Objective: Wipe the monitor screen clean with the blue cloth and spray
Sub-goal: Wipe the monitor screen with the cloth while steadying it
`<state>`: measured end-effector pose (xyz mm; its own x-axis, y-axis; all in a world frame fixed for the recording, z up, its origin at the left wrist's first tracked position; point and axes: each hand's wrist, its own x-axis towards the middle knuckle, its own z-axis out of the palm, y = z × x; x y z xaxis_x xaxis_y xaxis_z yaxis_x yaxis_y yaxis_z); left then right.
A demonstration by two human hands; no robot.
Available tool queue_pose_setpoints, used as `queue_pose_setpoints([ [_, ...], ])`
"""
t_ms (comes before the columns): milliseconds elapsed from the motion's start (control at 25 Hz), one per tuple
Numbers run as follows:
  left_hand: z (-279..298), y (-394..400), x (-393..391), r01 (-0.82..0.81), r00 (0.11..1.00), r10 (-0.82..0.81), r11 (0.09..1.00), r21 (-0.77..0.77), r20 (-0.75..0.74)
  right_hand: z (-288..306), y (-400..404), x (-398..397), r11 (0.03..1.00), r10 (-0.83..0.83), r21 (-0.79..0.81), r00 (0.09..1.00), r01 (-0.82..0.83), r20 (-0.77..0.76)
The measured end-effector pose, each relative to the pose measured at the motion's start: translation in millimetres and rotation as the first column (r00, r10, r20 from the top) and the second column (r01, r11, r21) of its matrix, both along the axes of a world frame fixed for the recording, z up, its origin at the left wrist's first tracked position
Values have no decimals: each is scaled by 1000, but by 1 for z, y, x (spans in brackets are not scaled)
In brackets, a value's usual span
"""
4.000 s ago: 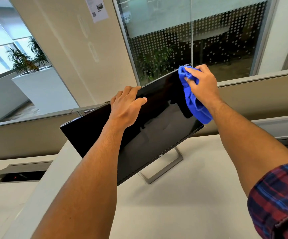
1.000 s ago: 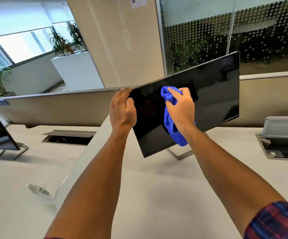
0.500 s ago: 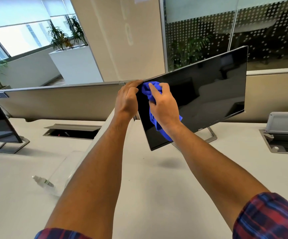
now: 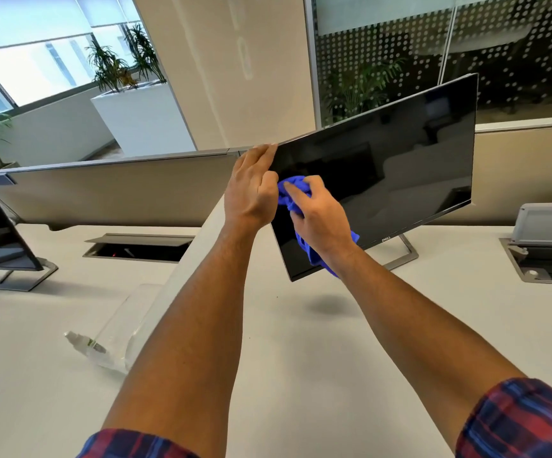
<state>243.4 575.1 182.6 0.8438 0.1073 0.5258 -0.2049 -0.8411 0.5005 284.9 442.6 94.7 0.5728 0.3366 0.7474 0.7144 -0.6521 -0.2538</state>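
Moved blue cloth (image 4: pixel 292 193) toward monitor (image 4: pixel 400 166) 9 o'clock edge; right hand (image 4: pixel 320 219) fingers gripped it, left hand (image 4: pixel 251 193) fingers gripped edge. Advised light, overlapping strokes.

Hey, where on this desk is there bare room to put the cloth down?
Bare desk lies in front of the monitor, between the forearms, and rightward toward the cable box. It is crowded at the left by the spray bottle and clear stand.
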Motion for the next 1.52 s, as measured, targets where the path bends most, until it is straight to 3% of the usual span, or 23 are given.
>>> queue_pose_setpoints([
  [160,-9,-8,2,-70,997,64,989,128,52,-4,-19,5,992,60,-113,998,-55,35],
  [280,-10,-11,4,-112,991,99,982,150,92,4,-27,14,995,-67,70,997,70,-40],
  [440,-13,-15,7,-161,983,140,970,183,123,4,-33,17,995,39,-91,999,-37,20],
  [640,-15,-22,8,-209,969,181,962,176,166,6,-35,20,996,48,-73,998,-45,39],
  [800,-16,-24,9,-223,964,185,954,201,190,15,-56,35,997,-42,71,999,43,-20],
  [920,-15,-25,11,-246,960,209,947,208,184,13,-69,43,981,40,-190,996,-23,84],
  [1040,-14,-28,14,-275,954,229,925,262,195,18,-77,52,993,-78,-80,996,82,44],
  [1160,-12,-36,19,-347,931,294,894,282,215,18,-87,54,961,53,-275,994,-25,93],
  [1200,-11,-38,21,-359,927,304,888,288,220,20,-93,57,973,30,-232,997,-12,75],
  [1280,-8,-42,26,-335,936,278,889,312,214,25,-103,63,992,-54,-113,998,58,33],
  [1400,-3,-58,35,-234,968,190,920,313,164,22,-117,70,966,23,-259,998,-5,66],
  [1520,4,-77,48,-173,983,145,933,315,109,26,-131,77,994,-70,-79,997,69,-12],
])
